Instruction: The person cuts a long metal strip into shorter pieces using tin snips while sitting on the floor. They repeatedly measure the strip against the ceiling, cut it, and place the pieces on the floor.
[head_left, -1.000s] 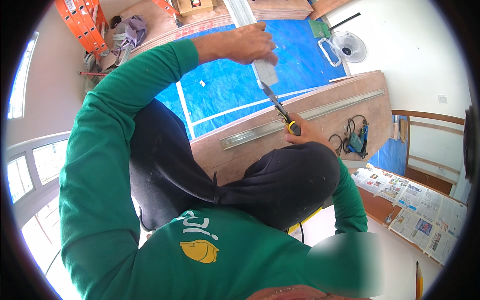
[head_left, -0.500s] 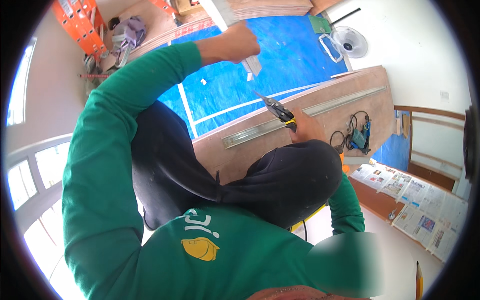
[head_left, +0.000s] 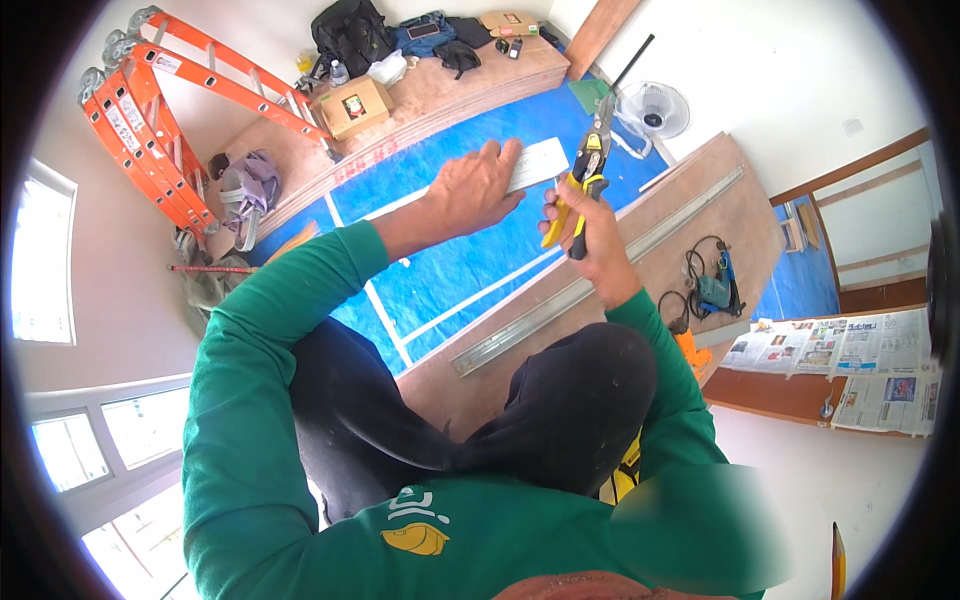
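Note:
My left hand [head_left: 470, 188] is closed around a white metal strip [head_left: 541, 163], whose free end points to the right. Part of the strip is hidden under my hand and forearm. In my right hand [head_left: 600, 235] is a pair of tin snips [head_left: 590, 160] with yellow and black handles, blades pointing up and away from me. The snips are close to the right end of the strip. Whether the two touch I cannot tell. Beyond my knees, a long silvery metal channel [head_left: 520, 338] lies on a plywood sheet [head_left: 655, 262].
Blue sheeting [head_left: 430, 290] with white tape lines covers the floor ahead. A teal power tool [head_left: 714, 290] with its cord rests on the plywood to the right. An orange ladder [head_left: 150, 130] stands far left, near a cardboard box [head_left: 358, 108]. A fan [head_left: 652, 110] stands by the wall.
My right hand has raised the snips from beside my right knee to the strip's end. The strip has swung from pointing away to pointing right. The view has tilted up, showing bags.

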